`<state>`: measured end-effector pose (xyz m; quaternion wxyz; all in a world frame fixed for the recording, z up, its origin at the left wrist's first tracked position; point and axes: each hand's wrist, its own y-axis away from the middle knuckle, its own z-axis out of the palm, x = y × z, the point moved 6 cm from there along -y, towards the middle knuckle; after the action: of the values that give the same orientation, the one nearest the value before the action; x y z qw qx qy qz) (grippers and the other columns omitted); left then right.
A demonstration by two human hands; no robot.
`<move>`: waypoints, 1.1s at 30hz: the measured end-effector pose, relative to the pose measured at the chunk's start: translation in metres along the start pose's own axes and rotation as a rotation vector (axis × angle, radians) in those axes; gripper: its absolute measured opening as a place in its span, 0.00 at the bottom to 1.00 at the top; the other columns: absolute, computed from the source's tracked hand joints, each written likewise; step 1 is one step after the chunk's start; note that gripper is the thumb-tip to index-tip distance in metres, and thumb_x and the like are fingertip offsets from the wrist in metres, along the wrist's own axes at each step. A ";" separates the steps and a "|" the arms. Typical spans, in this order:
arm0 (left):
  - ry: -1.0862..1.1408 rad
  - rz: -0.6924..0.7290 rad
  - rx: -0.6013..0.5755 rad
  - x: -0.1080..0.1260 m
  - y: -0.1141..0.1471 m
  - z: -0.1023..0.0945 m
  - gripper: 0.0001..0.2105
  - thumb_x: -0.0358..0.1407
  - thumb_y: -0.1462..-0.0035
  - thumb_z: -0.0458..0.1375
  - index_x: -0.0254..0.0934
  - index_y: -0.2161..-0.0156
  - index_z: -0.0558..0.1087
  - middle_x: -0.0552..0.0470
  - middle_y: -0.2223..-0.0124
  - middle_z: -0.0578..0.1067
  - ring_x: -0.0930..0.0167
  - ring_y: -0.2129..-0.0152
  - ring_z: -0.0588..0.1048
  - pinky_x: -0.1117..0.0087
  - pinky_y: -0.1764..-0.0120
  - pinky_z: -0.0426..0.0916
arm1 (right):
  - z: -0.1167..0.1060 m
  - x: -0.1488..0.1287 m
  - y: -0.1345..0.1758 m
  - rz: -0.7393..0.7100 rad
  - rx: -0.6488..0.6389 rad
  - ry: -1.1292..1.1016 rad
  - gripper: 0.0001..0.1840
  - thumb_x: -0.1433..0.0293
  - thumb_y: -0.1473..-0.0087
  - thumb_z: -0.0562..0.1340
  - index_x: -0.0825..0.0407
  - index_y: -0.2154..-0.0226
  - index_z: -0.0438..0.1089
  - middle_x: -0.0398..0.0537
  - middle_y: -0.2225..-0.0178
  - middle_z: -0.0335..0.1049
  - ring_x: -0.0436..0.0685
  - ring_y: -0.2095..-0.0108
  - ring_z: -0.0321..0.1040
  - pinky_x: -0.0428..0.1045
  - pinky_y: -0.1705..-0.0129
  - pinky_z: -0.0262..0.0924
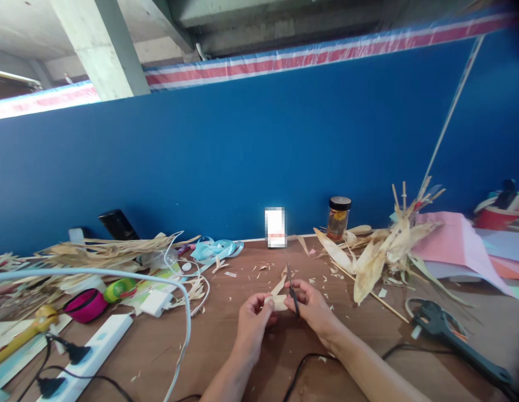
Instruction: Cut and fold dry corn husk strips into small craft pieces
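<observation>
Your forearms (245, 352) reach in nearest the head camera, with a black cord (301, 368) between them at five o'clock from your hands. Your left hand (251, 317) pinches the left end of a husk strip (278, 303), just ahead of you at the middle of the table (226, 357). Your right hand (313, 308) holds the scissors (293, 295), blades pointing to twelve o'clock; its thumb also seems to press the strip's right end. Whether the blades are fully together, you cannot tell.

You appear to be shaping or trimming the strip, judging by the scraps (263, 268) strewn toward twelve and one o'clock. To do it well, draw the husk lightly taut and flat, since it may split along its grain. If you turn the scissors on it, bring your left fingertips back from the cutting line and snip in short bites.

Loose husks (364, 273) lie at two o'clock, what looks like a glue gun (435, 319) at three, and a power strip (92, 349) between eight and nine.
</observation>
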<state>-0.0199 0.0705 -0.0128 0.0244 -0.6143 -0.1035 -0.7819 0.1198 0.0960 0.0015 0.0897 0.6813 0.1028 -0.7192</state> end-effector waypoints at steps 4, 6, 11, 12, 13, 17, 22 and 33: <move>0.026 0.007 0.063 0.005 -0.001 -0.006 0.11 0.37 0.58 0.60 0.32 0.69 0.69 0.53 0.73 0.72 0.77 0.78 0.69 0.79 0.77 0.65 | -0.029 -0.016 -0.001 -0.103 0.160 0.666 0.16 0.71 0.55 0.58 0.49 0.60 0.60 0.44 0.71 0.69 0.53 0.71 0.66 0.45 0.71 0.53; 0.063 0.005 0.086 0.007 -0.001 -0.008 0.11 0.37 0.58 0.60 0.32 0.69 0.69 0.53 0.73 0.71 0.77 0.78 0.69 0.79 0.77 0.65 | -0.048 -0.025 0.001 -0.064 0.278 1.050 0.18 0.72 0.55 0.57 0.48 0.58 0.59 0.46 0.71 0.69 0.56 0.70 0.67 0.46 0.71 0.52; 0.099 -0.027 0.082 0.005 -0.002 -0.009 0.10 0.36 0.59 0.61 0.32 0.70 0.68 0.53 0.74 0.71 0.76 0.78 0.70 0.78 0.76 0.65 | -0.077 -0.032 0.000 0.065 0.293 1.452 0.13 0.69 0.55 0.58 0.54 0.63 0.59 0.50 0.74 0.69 0.60 0.70 0.68 0.47 0.72 0.51; 0.096 -0.030 0.074 0.004 -0.002 -0.008 0.10 0.36 0.59 0.61 0.32 0.70 0.68 0.53 0.74 0.70 0.77 0.78 0.70 0.78 0.76 0.65 | -0.078 -0.032 -0.001 0.056 0.271 1.472 0.13 0.69 0.55 0.58 0.54 0.64 0.59 0.50 0.73 0.69 0.60 0.69 0.68 0.47 0.72 0.52; 0.093 -0.032 0.066 0.003 -0.003 -0.008 0.10 0.36 0.59 0.61 0.33 0.71 0.68 0.54 0.74 0.70 0.77 0.78 0.69 0.79 0.76 0.65 | -0.078 -0.032 -0.001 0.043 0.252 1.483 0.13 0.68 0.55 0.58 0.54 0.64 0.59 0.51 0.73 0.69 0.61 0.68 0.68 0.47 0.71 0.52; 0.080 -0.029 0.054 0.001 -0.004 -0.008 0.10 0.37 0.59 0.61 0.33 0.71 0.68 0.54 0.73 0.70 0.78 0.78 0.68 0.79 0.76 0.64 | -0.076 -0.030 -0.003 0.057 0.264 1.533 0.10 0.69 0.51 0.55 0.55 0.64 0.61 0.53 0.73 0.70 0.61 0.69 0.69 0.48 0.71 0.54; 0.046 0.013 0.029 0.003 -0.003 -0.006 0.10 0.39 0.58 0.60 0.33 0.71 0.68 0.55 0.75 0.69 0.78 0.80 0.66 0.79 0.76 0.63 | -0.075 -0.030 -0.003 0.116 0.286 1.589 0.07 0.72 0.50 0.55 0.56 0.68 0.66 0.56 0.73 0.70 0.63 0.70 0.69 0.50 0.72 0.57; -0.095 0.112 0.008 0.004 0.001 -0.002 0.11 0.39 0.56 0.59 0.32 0.71 0.69 0.55 0.76 0.69 0.78 0.81 0.66 0.78 0.77 0.63 | -0.061 -0.041 0.001 -0.164 0.376 1.372 0.09 0.73 0.51 0.54 0.55 0.72 0.70 0.57 0.66 0.67 0.61 0.61 0.62 0.51 0.65 0.56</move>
<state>-0.0223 0.0697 -0.0092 0.0656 -0.6555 -0.0732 -0.7487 0.1813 0.1108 0.0390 -0.1682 0.9740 0.0612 -0.1386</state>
